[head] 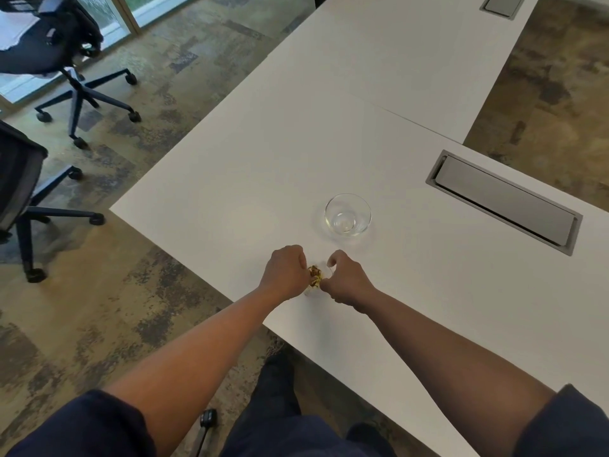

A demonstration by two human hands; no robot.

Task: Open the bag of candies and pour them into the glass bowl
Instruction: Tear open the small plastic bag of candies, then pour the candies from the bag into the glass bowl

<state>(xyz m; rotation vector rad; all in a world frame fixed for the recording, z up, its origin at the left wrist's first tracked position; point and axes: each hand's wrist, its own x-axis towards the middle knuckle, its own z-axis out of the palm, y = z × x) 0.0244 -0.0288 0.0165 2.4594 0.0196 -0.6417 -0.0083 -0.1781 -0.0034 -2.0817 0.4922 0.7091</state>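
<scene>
Both hands are curled tight w/ fingertips pinched in: left hand [286, 271] and right hand [346, 281] each grip a side of the bag of candies [315, 276], which sits between them low over the table [263, 179], near its front edge; whether it rests on the top or hangs just above, can't tell. Only a small yellow-brown crumpled bit shows btwn the knuckles, rest is hidden by the fists. Probably the opening step, hands set to pull apart; no sign the bag is open yet. Judging by how little there is of it, the bag looks light, thin and soft, prob. crinkly film that slips if pinched too near the edge, so best hold is on the seam at the top, thumbs close together, body of the bag left slack so candies don't burst out when it gives. The glass bowl [347, 214] stands empty just beyond the hands, slightly right, apart from them; it's fragile and light, could skid or tip if knocked w/ a knuckle. Nothing lies btwn bag and bowl. Further right a grey cable hatch [504, 201] is set flush in the top, well clear. Off to the left, on the floor, office chairs [66, 61], not in the way.
</scene>
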